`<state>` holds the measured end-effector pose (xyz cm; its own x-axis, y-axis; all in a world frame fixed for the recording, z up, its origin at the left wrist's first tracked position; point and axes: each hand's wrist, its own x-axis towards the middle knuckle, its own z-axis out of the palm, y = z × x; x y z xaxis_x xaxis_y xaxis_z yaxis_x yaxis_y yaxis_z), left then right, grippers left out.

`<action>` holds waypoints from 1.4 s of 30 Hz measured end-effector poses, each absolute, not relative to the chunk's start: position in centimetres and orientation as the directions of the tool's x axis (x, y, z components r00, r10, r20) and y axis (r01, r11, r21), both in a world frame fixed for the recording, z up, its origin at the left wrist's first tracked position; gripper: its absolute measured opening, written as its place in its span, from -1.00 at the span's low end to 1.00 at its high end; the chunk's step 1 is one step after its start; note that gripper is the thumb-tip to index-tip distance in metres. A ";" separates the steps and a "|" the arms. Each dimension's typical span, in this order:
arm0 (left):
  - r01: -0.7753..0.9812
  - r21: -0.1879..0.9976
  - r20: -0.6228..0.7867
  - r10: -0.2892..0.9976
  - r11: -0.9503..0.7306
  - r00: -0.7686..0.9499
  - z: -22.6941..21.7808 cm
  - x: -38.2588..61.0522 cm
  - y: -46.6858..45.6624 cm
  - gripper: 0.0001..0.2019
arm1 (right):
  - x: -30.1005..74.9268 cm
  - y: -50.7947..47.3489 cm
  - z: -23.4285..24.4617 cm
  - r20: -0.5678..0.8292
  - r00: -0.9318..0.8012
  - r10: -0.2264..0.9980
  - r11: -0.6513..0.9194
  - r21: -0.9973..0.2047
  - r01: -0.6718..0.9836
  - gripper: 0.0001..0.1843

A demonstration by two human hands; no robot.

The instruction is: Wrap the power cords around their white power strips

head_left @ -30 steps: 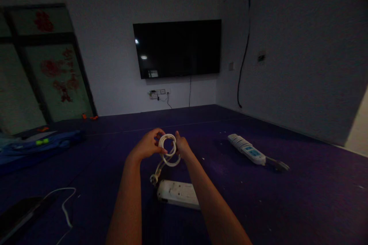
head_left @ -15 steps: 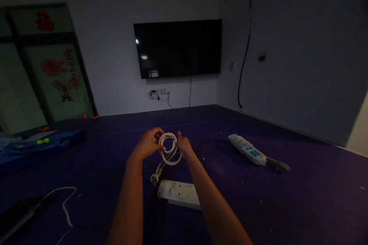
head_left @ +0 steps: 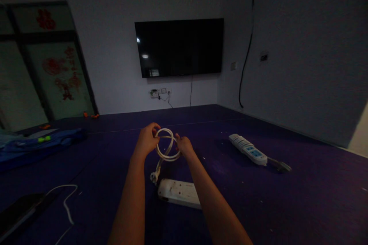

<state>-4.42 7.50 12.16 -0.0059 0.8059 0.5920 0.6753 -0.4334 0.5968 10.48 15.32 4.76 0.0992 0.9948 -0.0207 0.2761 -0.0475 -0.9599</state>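
Observation:
Between my two hands a white power cord [head_left: 167,158] is held up in loose loops. My left hand [head_left: 147,140] pinches the loops on their left side. On the right side, my right hand [head_left: 184,145] has its fingers closed on the cord, the thumb pointing up. The cord's plug [head_left: 154,177] hangs below the loops, to the left. Close under my hands a white power strip [head_left: 179,192] lies on the purple floor, its right end hidden behind my right forearm.
To the right lies another power strip [head_left: 253,154], its cord wrapped round it. Blue cloth [head_left: 63,138] is at the left; a dark device [head_left: 21,210] with a white cable [head_left: 66,203] lies near left. A television [head_left: 179,48] hangs on the far wall.
The loops have opened wider and shifted in shape, with two rings now crossing. Both hands have stayed near the same spot, still holding the cord.

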 end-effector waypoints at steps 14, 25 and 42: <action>0.655 0.708 0.585 0.741 -0.266 -0.331 12.0 -6.3 8.1 -0.71 | 10.9 12.4 8.5 -0.041 -0.050 0.998 -0.050 -0.982 -0.184 -0.78; 0.248 0.908 0.395 0.888 -0.338 -0.235 11.7 -6.8 8.3 -0.62 | 11.3 7.8 13.7 0.290 -0.218 0.932 0.150 -0.855 -0.496 -0.43; 0.199 0.968 0.161 0.987 -0.154 -0.023 10.9 -5.7 8.2 -0.41 | 11.5 9.0 13.2 0.316 0.214 0.924 0.376 -0.659 -0.651 -0.31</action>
